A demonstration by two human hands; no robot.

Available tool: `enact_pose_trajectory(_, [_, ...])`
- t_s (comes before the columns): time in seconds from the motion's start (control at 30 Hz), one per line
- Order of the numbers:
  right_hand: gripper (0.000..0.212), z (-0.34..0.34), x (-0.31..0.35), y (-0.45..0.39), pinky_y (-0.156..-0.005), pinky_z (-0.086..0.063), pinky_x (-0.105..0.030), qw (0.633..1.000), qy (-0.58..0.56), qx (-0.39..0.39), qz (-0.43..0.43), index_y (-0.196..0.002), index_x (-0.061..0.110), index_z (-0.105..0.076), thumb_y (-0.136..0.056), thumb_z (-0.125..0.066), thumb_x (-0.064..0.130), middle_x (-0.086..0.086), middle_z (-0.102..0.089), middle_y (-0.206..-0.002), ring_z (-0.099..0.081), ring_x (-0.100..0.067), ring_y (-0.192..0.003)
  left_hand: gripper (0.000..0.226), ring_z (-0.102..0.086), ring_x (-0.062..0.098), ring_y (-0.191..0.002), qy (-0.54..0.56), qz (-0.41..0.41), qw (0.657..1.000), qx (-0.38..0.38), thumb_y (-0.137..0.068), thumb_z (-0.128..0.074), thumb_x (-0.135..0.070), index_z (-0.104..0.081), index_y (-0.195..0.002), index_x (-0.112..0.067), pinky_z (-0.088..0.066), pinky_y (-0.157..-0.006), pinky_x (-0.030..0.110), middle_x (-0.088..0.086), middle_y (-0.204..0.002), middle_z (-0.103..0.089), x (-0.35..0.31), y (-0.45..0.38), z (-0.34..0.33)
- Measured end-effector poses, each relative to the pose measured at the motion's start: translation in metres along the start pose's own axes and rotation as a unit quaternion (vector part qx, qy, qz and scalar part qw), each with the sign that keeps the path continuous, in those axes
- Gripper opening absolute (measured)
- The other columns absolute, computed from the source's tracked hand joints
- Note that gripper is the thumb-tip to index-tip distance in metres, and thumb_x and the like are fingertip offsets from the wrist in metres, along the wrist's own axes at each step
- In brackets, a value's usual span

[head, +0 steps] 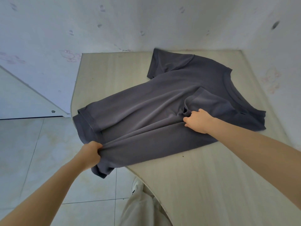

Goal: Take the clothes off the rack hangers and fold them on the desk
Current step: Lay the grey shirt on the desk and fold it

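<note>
A dark grey T-shirt (162, 101) lies spread across the pale wooden desk (203, 176), collar toward the right, hem hanging over the desk's left edge. One sleeve lies flat at the back, the other is folded in over the body. My left hand (90, 154) grips a bunch of the cloth at the hem, just off the desk edge. My right hand (197, 120) pinches the cloth near the folded-in sleeve, at the middle of the shirt. A taut fold runs between the two hands.
The desk stands in a corner of white patterned walls (114, 30). Pale tiled floor (40, 152) lies to the left. My own leg in light trousers (138, 209) and a shoe stand by the desk's curved front edge.
</note>
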State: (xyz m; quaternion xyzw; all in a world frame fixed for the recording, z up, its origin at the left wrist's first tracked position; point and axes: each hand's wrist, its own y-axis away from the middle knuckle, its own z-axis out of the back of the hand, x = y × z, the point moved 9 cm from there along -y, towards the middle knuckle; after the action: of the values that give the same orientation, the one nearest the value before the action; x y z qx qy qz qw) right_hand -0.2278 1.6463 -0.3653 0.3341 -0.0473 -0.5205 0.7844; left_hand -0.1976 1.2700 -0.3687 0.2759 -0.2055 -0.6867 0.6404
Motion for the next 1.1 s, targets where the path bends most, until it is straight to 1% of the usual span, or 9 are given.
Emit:
enact_pose_trajectory(0.2, [0.031,0.007,0.004,0.001,-0.088,-0.037,-0.034,0.997,0.005,-0.077,0.005,-0.119,0.017,-0.049,-0.103,-0.032,0.038,-0.003,-0.062,-0.117,-0.049,-0.024,-0.114,0.013,-0.051,0.023,-0.073,0.009,0.047,0.998,-0.028,-0.090,-0.047,-0.017,-0.045,-0.078,-0.014,-0.042,-0.064,0.031,0.005,-0.082,-0.054,0.007,-0.007,-0.001])
enact_pose_trajectory(0.27, [0.032,0.015,0.008,0.007,-0.084,-0.039,-0.033,0.991,-0.022,-0.128,0.027,-0.114,0.017,-0.052,-0.102,-0.035,0.041,-0.002,-0.061,-0.113,-0.051,-0.023,-0.108,0.012,-0.048,0.024,-0.077,0.006,0.034,0.992,-0.120,-0.087,-0.051,-0.021,-0.042,-0.082,-0.014,-0.042,-0.068,0.036,0.003,-0.088,-0.050,-0.004,-0.001,0.011])
enact_pose_trajectory(0.33, [0.031,0.026,0.003,0.014,-0.075,-0.043,-0.033,0.975,-0.081,-0.204,0.042,-0.103,0.016,-0.056,-0.100,-0.038,0.041,-0.001,-0.060,-0.099,-0.053,-0.022,-0.094,0.011,-0.047,0.025,-0.081,0.015,-0.003,0.977,-0.211,-0.085,-0.053,-0.015,-0.045,-0.093,-0.014,-0.038,-0.066,0.035,0.002,-0.093,-0.047,-0.025,0.007,0.022])
enact_pose_trajectory(0.43, [0.021,0.035,-0.026,0.022,-0.068,-0.047,-0.037,0.952,-0.145,-0.268,0.001,-0.097,0.013,-0.057,-0.098,-0.043,0.029,-0.003,-0.057,-0.093,-0.053,-0.024,-0.085,0.019,-0.051,0.027,-0.090,0.005,-0.103,0.976,-0.193,-0.087,-0.052,-0.015,-0.050,-0.105,-0.015,-0.038,-0.067,0.033,0.002,-0.102,-0.051,-0.073,0.005,0.009])
enact_pose_trajectory(0.57, [0.025,0.005,-0.091,0.026,-0.081,-0.043,-0.040,0.951,-0.172,-0.198,-0.162,-0.118,0.009,-0.050,-0.097,-0.046,0.022,-0.011,-0.052,-0.117,-0.049,-0.030,-0.104,0.031,-0.049,0.020,-0.103,-0.023,-0.151,0.969,-0.193,-0.096,-0.046,-0.033,-0.049,-0.124,-0.022,-0.043,-0.083,0.030,-0.002,-0.119,-0.052,-0.122,-0.002,-0.004])
enact_pose_trajectory(0.73, [0.050,-0.065,-0.158,0.052,-0.097,-0.037,-0.052,0.887,-0.275,-0.080,-0.362,-0.133,0.003,-0.034,-0.098,-0.047,0.036,-0.022,-0.038,-0.136,-0.037,-0.042,-0.124,0.029,-0.049,0.016,-0.101,0.005,-0.184,0.959,-0.215,-0.098,-0.047,-0.042,-0.051,-0.121,-0.025,-0.043,-0.084,0.027,-0.006,-0.116,-0.052,-0.158,-0.018,-0.003])
enact_pose_trajectory(0.83, [0.041,-0.092,-0.168,0.061,-0.097,-0.036,-0.054,0.884,-0.281,-0.033,-0.373,-0.129,0.007,-0.037,-0.100,-0.039,0.036,-0.018,-0.042,-0.137,-0.038,-0.040,-0.126,0.018,-0.050,0.016,-0.091,0.018,-0.217,0.948,-0.230,-0.096,-0.055,-0.037,-0.058,-0.108,-0.025,-0.044,-0.076,0.027,-0.007,-0.105,-0.054,-0.171,-0.030,-0.001])
enact_pose_trajectory(0.97, [0.012,-0.120,-0.172,0.067,-0.079,-0.044,-0.043,0.891,-0.295,-0.010,-0.346,-0.106,0.012,-0.037,-0.101,-0.029,0.021,-0.015,-0.056,-0.118,-0.054,-0.034,-0.106,0.008,-0.050,0.016,-0.073,0.014,-0.252,0.938,-0.236,-0.089,-0.067,-0.025,-0.060,-0.085,-0.024,-0.040,-0.062,0.025,-0.008,-0.086,-0.054,-0.185,-0.047,0.006])
enact_pose_trajectory(1.1, [0.064,-0.159,-0.197,0.098,-0.092,-0.040,-0.043,0.828,-0.343,0.042,-0.442,-0.126,-0.004,-0.052,-0.103,-0.011,0.039,-0.025,-0.060,-0.121,-0.056,-0.040,-0.109,0.010,-0.050,0.013,-0.077,0.004,-0.292,0.936,-0.198,-0.093,-0.060,-0.028,-0.054,-0.085,-0.026,-0.045,-0.065,0.027,-0.011,-0.085,-0.051,-0.198,-0.062,0.010])
